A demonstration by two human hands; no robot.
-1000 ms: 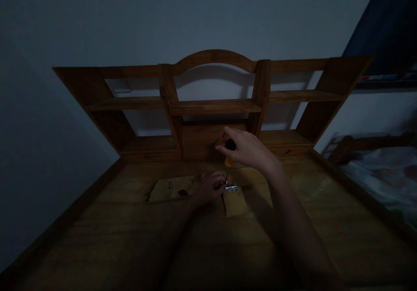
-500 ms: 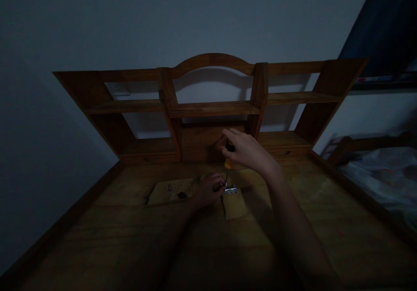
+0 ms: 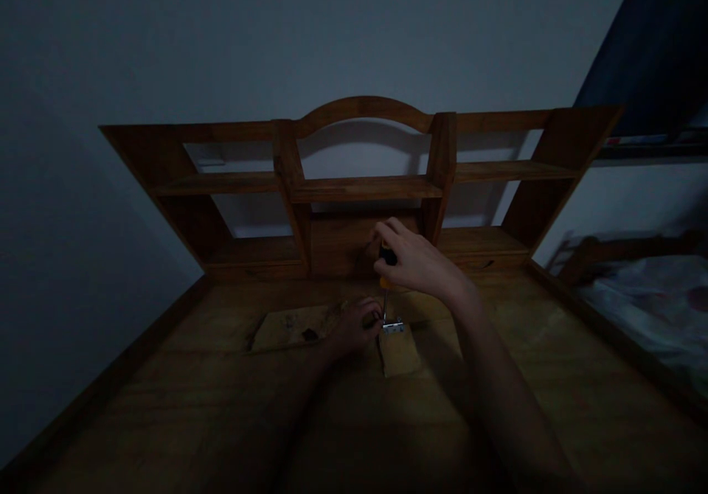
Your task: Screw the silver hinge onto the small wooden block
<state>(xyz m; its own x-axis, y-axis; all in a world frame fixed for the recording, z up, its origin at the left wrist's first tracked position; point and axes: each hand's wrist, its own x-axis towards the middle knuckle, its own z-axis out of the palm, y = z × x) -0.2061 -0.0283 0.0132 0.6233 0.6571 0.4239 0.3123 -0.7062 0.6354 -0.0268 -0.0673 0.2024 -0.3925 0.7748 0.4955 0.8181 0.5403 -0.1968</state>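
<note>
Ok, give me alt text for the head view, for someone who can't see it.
In dim light, the right hand holds a screwdriver upright, tip down on a small metal hinge, which the left hand steadies on wood pieces lying on a wooden desk.

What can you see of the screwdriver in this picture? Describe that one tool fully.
The screwdriver stands nearly upright over the wooden desk. Its handle looks black at the top and orange below, with a thin metal shaft. The right hand wraps the handle from above. The tip meets a small silver hinge on a wood block, where the left hand rests beside the shaft. Dim light hides finer detail.
</note>
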